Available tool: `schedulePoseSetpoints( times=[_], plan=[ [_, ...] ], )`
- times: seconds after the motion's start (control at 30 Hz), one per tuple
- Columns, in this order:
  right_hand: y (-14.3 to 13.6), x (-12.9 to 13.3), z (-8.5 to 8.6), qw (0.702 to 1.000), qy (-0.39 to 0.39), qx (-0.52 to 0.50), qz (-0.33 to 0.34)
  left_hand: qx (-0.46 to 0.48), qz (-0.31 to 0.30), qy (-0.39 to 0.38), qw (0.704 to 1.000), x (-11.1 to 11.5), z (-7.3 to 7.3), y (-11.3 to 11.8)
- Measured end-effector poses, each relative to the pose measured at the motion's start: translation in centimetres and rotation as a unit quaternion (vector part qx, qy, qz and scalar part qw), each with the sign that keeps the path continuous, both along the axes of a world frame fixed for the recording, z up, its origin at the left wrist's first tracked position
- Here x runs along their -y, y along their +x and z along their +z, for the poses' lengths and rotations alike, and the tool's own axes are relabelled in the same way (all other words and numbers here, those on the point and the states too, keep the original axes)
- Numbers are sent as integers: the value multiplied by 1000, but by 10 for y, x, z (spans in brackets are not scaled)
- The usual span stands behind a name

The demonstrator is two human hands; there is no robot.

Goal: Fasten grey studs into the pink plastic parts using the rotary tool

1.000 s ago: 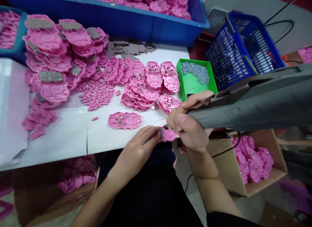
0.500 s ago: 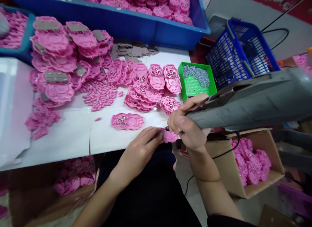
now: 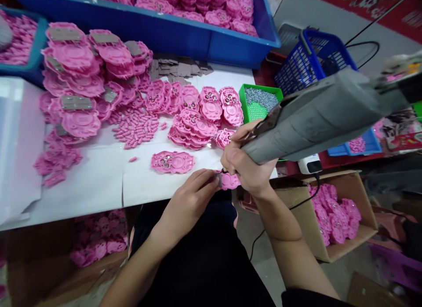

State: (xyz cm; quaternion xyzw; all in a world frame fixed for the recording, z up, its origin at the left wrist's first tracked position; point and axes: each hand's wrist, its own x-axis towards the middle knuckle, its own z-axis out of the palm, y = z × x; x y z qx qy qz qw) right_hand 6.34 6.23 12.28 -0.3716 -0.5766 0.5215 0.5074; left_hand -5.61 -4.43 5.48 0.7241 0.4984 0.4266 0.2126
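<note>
My right hand (image 3: 245, 164) is wrapped round a grey electric screwdriver (image 3: 306, 118), whose dark tip points left at a pink plastic shell (image 3: 230, 180). That shell is at the table's front edge, pinched in the fingers of my left hand (image 3: 193, 199). A small grey plate (image 3: 219, 179) shows on the shell beside my left fingertips; the exact contact of the tip is hard to make out. Left of the hands, another pink shell with shiny metal parts (image 3: 173, 162) lies flat on the white table. Behind it are stacked pink shells (image 3: 193, 129), partly hidden at the right by my right hand.
A green tray (image 3: 245, 105) of small screws stands behind the screwdriver. Pink shells with grey plates (image 3: 77, 85) are piled at left, near small pink pieces (image 3: 136, 126). A long blue bin (image 3: 158, 32) spans the back. A cardboard box (image 3: 358, 184) stands low at right.
The screwdriver's rear end has swung up and left in view, and my right hand has shifted slightly left. My left hand keeps its hold on the shell.
</note>
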Motion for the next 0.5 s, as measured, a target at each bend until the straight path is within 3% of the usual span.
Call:
schedulePoseSetpoints(
  times=[0.13,0.5],
  plan=[
    [-4,-1,0,999,25,-18,-35,7,4,-7,1000,-1,2,0],
    [-4,-3,-3,1000,10,0,-6,14,2,-17,1000,-2,-5,0]
  ],
)
